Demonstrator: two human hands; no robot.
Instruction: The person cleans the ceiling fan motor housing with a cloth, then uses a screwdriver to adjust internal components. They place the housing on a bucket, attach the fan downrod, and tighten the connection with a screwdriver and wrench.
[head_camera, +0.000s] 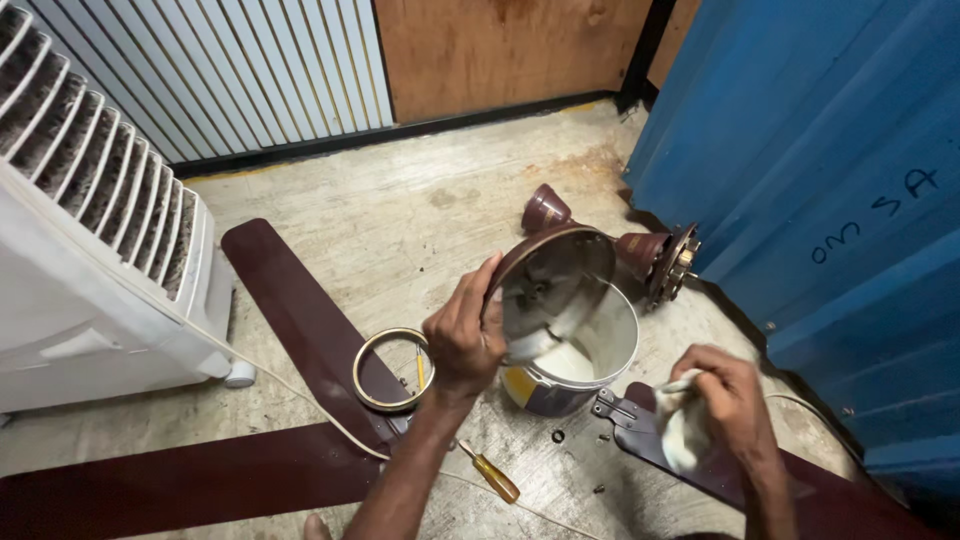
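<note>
white liquid (572, 362) in paint bucket (590, 385).

landmark: paint bucket (585, 375) | behind it: bare concrete floor (420, 205) open up to the wall | its right: blue metal sheet (820, 180) blocks, motor part (665, 262) just beside | its left: brass ring (390, 368) on fan blade (300, 310), white cooler (90, 260) beyond | in front: screwdriver (490, 478), loose screws, second blade (640, 430) | above it: tilted motor cover (555, 285)

Dim, even light; perhaps slightly soft
</note>
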